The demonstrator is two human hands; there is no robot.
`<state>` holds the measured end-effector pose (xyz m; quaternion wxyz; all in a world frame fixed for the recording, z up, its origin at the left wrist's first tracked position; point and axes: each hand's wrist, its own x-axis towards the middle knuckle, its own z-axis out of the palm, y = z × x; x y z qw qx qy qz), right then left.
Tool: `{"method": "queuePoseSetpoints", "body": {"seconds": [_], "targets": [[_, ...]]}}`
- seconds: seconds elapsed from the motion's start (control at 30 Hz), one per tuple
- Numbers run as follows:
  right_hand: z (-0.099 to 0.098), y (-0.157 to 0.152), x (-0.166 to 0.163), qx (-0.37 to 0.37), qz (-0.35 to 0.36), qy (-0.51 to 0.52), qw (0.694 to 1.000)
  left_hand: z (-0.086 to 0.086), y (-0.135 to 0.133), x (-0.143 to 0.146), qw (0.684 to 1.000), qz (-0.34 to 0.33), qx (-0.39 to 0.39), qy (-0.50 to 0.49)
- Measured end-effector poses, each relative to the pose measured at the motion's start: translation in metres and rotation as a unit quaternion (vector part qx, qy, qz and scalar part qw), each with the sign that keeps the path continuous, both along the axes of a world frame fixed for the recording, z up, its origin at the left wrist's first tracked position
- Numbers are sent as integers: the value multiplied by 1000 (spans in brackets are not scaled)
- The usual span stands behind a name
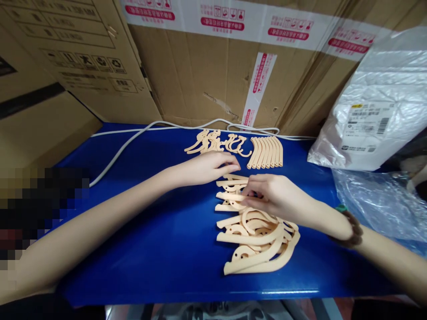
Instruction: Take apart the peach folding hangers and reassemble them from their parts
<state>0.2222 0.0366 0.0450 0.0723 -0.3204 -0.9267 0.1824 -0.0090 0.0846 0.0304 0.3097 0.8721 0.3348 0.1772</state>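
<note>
My right hand is closed, thumb and fingers pinched on a beige curved piece in the large pile. My left hand hovers at the pile's far end, palm down, its fingers loosely stretched with nothing visible in them. The pile holds long bent arms and rounded parts with small holes, like pieces of folding hangers. Beyond my left hand lie loose beige hooks and a small heap of parts. To their right, several slim curved arms stand in a neat row.
A blue table carries everything. Cardboard boxes wall off the back and left. A white cable runs along the back edge. At right are a white plastic parcel bag and a clear plastic bag.
</note>
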Motion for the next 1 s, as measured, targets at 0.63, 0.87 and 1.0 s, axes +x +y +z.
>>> {"method": "queuePoseSetpoints", "body": {"seconds": [0.63, 0.87, 1.0], "targets": [[42, 89, -10, 244, -159, 37, 956, 42, 45, 6, 955, 217, 113, -168], [53, 102, 0, -119, -203, 364, 901, 2, 76, -29, 941, 299, 73, -138], [55, 99, -2, -198, -190, 402, 874, -29, 89, -35, 931, 352, 95, -35]]}}
